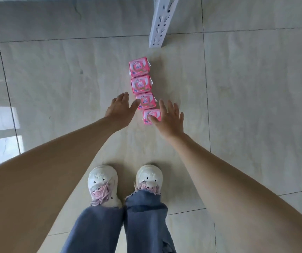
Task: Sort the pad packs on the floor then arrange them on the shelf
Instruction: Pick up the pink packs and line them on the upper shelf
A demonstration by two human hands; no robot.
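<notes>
Sorting step: four packs (143,90) lay in row on floor (55,70) between spread fingers. Left hand (121,108), right hand (168,119) held nothing. Next likely: grip packs, lift to shelf (162,21).

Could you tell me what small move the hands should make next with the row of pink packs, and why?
Probably close both hands on the row's near end. Four pink pad packs lie in a slightly crooked line on the floor; the left hand and right hand are open on either side, holding nothing, right thumb over the nearest pack.
</notes>
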